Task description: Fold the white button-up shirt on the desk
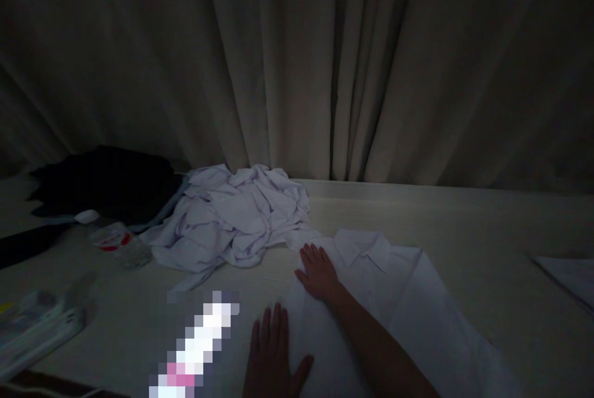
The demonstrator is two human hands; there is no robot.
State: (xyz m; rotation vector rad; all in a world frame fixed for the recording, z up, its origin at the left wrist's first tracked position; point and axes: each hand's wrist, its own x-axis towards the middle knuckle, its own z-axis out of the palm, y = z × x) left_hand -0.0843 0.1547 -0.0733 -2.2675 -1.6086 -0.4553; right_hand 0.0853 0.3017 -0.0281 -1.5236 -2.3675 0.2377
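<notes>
A white collared shirt (408, 299) lies spread on the pale surface, its collar pointing away from me. My right hand (319, 272) rests flat near the shirt's left shoulder edge, just left of the collar, fingers stretched out. Lower down, my left hand (273, 354) lies palm down with its fingers extended and thumb out, along the shirt's left edge. Neither hand grips anything. Part of the shirt is hidden under my right forearm, and its lower end runs out of view.
Behind on the left sits a crumpled heap of white cloth (236, 212), beside a dark clothing pile (106, 184). A clear plastic bottle (116, 240) lies in front. A blurred bright patch (199, 342) is left of my left hand. Long curtains (297, 64) hang behind.
</notes>
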